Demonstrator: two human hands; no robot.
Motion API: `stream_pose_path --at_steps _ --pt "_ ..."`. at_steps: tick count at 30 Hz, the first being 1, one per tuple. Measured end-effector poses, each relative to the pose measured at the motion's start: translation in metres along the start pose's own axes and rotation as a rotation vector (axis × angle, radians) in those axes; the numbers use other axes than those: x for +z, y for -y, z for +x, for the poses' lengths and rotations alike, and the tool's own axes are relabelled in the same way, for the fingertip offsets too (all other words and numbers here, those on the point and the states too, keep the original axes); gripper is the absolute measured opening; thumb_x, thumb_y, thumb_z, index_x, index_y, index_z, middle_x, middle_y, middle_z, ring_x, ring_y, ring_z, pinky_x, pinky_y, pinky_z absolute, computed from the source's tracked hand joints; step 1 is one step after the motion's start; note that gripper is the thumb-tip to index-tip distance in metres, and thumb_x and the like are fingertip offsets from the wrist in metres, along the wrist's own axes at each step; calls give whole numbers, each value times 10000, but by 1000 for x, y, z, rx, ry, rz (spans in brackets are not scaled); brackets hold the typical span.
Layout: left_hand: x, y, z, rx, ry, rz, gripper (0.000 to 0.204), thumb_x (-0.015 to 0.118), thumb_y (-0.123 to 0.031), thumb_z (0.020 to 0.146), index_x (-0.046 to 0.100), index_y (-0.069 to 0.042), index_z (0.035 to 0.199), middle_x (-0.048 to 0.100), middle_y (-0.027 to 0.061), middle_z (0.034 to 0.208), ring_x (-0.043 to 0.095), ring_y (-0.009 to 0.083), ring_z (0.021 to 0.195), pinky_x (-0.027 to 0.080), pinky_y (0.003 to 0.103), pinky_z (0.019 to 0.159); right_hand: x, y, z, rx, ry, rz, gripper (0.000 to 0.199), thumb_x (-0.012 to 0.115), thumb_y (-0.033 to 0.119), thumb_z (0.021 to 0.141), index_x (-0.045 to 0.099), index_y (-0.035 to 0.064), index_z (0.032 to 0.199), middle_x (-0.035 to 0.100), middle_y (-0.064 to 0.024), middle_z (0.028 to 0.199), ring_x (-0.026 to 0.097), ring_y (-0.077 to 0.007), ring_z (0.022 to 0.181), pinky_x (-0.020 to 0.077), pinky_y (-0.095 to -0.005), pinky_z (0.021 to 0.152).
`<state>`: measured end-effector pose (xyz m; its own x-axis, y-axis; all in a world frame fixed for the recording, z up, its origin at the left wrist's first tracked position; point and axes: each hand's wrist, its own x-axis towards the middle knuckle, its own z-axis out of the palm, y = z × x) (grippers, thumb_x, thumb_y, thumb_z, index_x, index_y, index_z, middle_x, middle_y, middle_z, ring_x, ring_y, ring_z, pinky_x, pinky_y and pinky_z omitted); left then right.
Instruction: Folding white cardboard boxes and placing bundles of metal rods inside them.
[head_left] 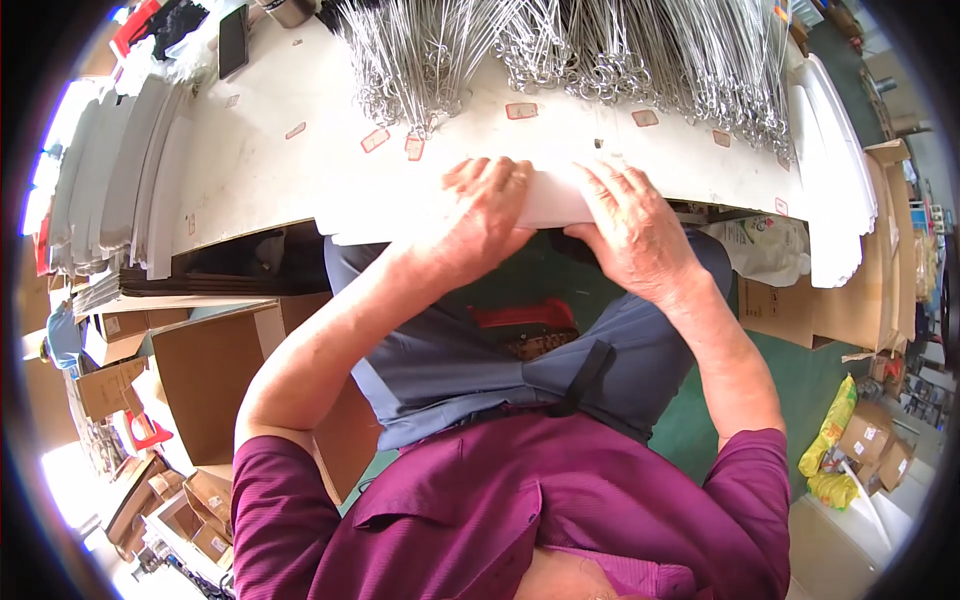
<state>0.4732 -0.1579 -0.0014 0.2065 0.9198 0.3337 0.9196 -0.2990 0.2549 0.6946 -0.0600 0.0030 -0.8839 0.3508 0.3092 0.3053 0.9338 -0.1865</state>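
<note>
At the near edge of the white table [260, 150], both my hands hold a white folded sheet [556, 200], which looks like thin card or paper. My left hand [482, 208] bends its fingers over the sheet's top, its thumb along the near edge. On the other side, my right hand [640, 228] lays its fingers over the sheet, with the thumb at the near edge. The sheet blends into the white tabletop, so its full outline is hard to see. Beyond my hands lie bunches of thin metal rods with looped ends [625, 75].
White sheets are stacked at the left [115, 175] and right [835, 170] table ends. A phone [233, 42] and a metal cup [288, 10] sit at the far left. Cardboard boxes [215, 385] stand below left. A white bag [765, 248] hangs under the table's right.
</note>
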Motion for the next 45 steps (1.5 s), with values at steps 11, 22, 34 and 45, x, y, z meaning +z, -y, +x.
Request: stream_pose_path --at_steps 11,22,34,45 --pt "8 11 19 -68 144 -24 623 803 -257 781 575 5 1298 626 153 1209 617 331 1142 500 438 963 17 -15 22 -11 -20 7 637 774 215 837 532 -16 1380 611 -168 1312 579 -340 1213 448 -441 1080" --pt "18 39 29 8 -51 153 680 811 -351 800 550 25 1302 628 164 1194 624 325 1122 505 429 953 13 -59 26 -94 -78 -134 597 763 213 851 556 -34 1354 612 -187 1316 596 -342 1183 474 -441 1046" --pt "42 26 12 -19 -54 96 696 761 -414 842 561 67 1303 608 208 1259 564 358 1204 435 469 1051 31 -50 8 8 -92 3 590 721 260 886 555 -26 1375 579 -176 1383 508 -326 1329 388 -420 1162" --pt "27 43 -38 -217 58 220 993 795 -464 807 342 65 1514 386 275 1552 338 434 1463 257 515 1216 38 -64 -14 185 -20 -205 821 758 229 826 385 -64 1496 412 -216 1556 375 -332 1465 252 -453 1252"
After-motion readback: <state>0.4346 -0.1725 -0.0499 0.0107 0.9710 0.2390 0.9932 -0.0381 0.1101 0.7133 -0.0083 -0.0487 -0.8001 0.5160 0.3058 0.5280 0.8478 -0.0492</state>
